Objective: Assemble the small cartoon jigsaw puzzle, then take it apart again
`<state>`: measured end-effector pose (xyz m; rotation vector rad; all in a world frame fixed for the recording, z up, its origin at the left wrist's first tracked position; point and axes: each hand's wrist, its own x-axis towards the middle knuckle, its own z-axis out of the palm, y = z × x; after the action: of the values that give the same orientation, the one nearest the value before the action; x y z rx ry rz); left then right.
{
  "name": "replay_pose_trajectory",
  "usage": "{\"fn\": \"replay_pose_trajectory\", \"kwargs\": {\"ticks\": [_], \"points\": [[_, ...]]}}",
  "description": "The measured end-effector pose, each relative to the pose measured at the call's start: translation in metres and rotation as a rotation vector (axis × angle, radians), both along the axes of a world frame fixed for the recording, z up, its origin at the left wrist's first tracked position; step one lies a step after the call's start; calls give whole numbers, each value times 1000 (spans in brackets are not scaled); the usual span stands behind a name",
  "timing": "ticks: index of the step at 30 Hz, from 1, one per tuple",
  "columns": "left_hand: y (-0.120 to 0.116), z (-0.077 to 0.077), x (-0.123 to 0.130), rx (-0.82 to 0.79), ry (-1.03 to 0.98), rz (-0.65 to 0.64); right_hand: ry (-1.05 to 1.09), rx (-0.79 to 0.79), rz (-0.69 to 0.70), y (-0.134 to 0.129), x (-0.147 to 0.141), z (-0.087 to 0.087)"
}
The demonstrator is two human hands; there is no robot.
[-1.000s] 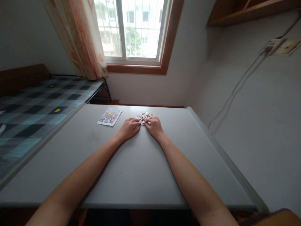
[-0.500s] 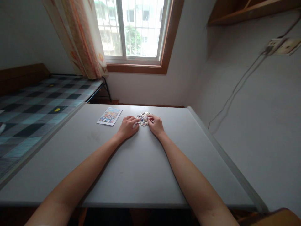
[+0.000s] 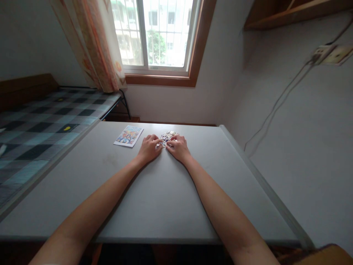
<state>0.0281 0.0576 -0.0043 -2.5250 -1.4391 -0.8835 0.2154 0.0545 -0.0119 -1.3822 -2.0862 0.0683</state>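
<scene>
A heap of small jigsaw pieces (image 3: 168, 135) lies near the far edge of the grey-white table (image 3: 154, 198). At its left side rests my left hand (image 3: 150, 148), thumb and index finger apart with a light piece between or beside them. My right hand (image 3: 178, 148) is at the lower right of the heap, fingers curved over some pieces; whether it grips one is too small to tell. A printed card (image 3: 128, 136) with a colourful picture lies flat to the left of my left hand.
Beyond the table are a window (image 3: 168, 33) and a curtain (image 3: 96, 48). A bed with a checked cover (image 3: 55, 121) stands on the left. Along the right wall hangs a cable (image 3: 273, 110) below a wooden shelf (image 3: 292, 16).
My right hand has moved left and slightly toward me, over the near part of the heap. My left hand has shifted only slightly.
</scene>
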Motion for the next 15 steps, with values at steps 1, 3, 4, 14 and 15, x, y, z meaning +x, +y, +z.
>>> {"fn": "replay_pose_trajectory", "kwargs": {"ticks": [1, 3, 4, 14, 15], "points": [[0, 0, 0, -2, -3, 0, -1, 2, 1, 0, 0, 0], [0, -1, 0, -12, 0, -17, 7, 12, 5, 1, 1, -1], [-1, -1, 1, -17, 9, -27, 14, 19, 8, 2, 1, -1], [-3, -2, 1, -57, 91, -38, 318, 63, -146, 7, 4, 0], [-3, -2, 1, -57, 89, -41, 364, 56, -189, 8, 5, 1]]}}
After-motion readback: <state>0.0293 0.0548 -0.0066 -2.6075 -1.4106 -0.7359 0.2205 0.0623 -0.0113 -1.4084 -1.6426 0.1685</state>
